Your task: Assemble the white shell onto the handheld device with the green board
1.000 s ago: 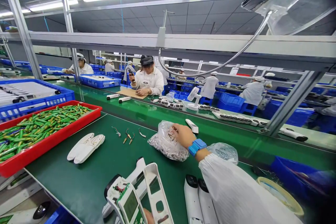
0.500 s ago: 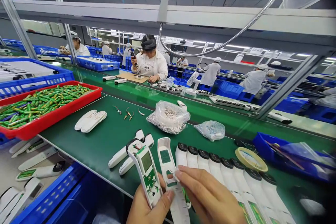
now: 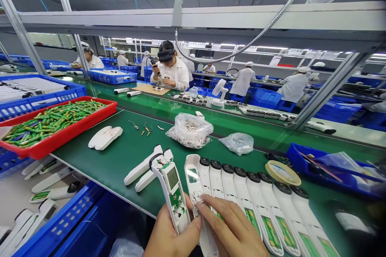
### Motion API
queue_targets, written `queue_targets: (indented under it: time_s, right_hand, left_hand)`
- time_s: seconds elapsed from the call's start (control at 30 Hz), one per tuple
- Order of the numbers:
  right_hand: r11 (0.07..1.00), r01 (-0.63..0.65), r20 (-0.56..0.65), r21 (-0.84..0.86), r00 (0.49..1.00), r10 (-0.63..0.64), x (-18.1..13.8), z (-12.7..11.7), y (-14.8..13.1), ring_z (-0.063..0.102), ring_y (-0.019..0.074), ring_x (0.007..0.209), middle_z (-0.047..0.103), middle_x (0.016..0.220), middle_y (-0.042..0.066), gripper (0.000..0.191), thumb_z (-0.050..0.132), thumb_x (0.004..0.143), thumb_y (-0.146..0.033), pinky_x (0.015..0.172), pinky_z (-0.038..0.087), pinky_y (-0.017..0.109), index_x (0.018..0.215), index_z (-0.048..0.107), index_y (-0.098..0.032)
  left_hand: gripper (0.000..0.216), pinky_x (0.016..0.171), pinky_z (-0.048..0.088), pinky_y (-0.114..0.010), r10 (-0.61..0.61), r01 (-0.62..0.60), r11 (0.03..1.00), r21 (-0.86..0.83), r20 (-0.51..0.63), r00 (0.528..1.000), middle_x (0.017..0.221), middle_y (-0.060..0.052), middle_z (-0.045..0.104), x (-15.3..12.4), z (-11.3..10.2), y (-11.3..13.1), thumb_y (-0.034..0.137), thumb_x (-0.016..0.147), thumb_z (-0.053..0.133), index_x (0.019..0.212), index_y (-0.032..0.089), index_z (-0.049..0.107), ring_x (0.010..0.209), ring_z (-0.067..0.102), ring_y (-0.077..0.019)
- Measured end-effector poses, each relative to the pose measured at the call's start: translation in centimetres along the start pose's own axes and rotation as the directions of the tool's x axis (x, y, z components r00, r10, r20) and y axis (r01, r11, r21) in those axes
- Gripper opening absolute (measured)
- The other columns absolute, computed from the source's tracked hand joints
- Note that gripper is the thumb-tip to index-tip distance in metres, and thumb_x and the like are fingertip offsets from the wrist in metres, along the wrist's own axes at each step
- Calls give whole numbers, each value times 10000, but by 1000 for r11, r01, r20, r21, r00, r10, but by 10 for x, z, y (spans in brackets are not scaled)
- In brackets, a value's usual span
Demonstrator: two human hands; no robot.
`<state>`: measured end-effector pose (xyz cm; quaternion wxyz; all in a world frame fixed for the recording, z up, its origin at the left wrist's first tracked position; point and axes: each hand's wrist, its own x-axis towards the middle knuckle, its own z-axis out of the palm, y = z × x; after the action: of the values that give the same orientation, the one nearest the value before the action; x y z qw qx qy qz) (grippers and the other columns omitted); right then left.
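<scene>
Busy factory line, green bench up front. Left hand at 6 o'clock is wrapped around an open thermometer half with a screen and circuit board. Right hand presses fingertips into the white shell beside it. Red tray of batteries at 10 o'clock, parts bag at 12.

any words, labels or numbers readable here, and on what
None can be read.
Dark logo on the facing worker's white coat: too small.
Signs on the far overhead rail: blurred.
Tape roll face: faint print, unreadable.
Screen of the device in the left hand: blank.
</scene>
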<state>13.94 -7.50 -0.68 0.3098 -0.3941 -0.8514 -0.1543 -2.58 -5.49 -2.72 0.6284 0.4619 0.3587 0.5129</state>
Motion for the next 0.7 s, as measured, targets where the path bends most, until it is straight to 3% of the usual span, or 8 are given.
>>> queue_targets:
  time_s: [0.1,0.17,0.27,0.37,0.43,0.5,0.57,0.7]
  right_hand:
    - [1000,-13,-26,23,1000,14,-4,1,-2,587,244,1037,629,1157,148,324,500,882,-101,846,529,347,1196,579,-128]
    - [991,-84,-53,106,995,90,-6,1,-5,582,223,1045,629,1152,132,355,507,875,-90,870,518,317,1225,544,-139]
    - [897,-347,-88,276,920,383,-11,1,-11,610,177,993,644,1095,75,346,530,878,-157,842,520,240,1219,526,-216]
    - [644,-614,-6,457,722,692,-12,3,-15,630,165,958,642,1112,43,319,545,882,-315,759,538,196,1200,532,-289]
    - [399,-683,172,612,607,776,-10,7,-17,628,183,992,628,1166,61,343,535,881,-389,757,545,210,1207,536,-282]
    - [146,-661,365,736,569,737,-5,10,-18,620,206,1026,632,1173,80,343,544,871,-427,807,539,254,1169,574,-259]
    - [-37,-608,466,793,567,679,0,13,-20,623,217,1020,660,1127,81,311,585,846,-433,842,524,284,1094,624,-249]
    - [-170,-539,494,825,543,679,2,16,-25,640,212,971,689,1064,70,282,651,804,-423,826,516,281,1033,658,-259]
  left_hand:
    - [317,677,449,-224,-31,26,997,68,63,998,713,-6,558,-1,-1,2,484,771,651,862,191,569,821,545,-178]
    - [311,688,442,-220,-57,50,992,112,57,997,781,-19,582,-3,-1,4,493,793,624,859,194,571,863,542,-179]
    - [342,662,427,-219,-91,91,991,102,-8,996,847,-22,600,-5,1,4,511,762,654,867,200,556,831,546,-166]
    - [375,674,421,-241,-129,129,990,57,-4,992,680,26,538,-7,2,1,527,742,668,892,213,527,747,548,-155]
    - [385,679,422,-252,-136,135,989,53,12,991,637,39,504,-8,3,-2,535,737,668,890,216,516,716,540,-153]
    - [392,683,428,-256,-128,128,990,66,7,992,696,19,548,-9,4,-3,538,725,675,878,212,522,711,534,-150]
    - [385,706,435,-253,-108,109,990,85,-17,994,817,-20,610,-10,5,-3,534,720,679,861,206,537,771,552,-161]
    - [359,692,438,-227,-83,89,989,118,-57,995,811,-32,641,-11,7,-3,521,726,674,855,203,569,869,577,-190]
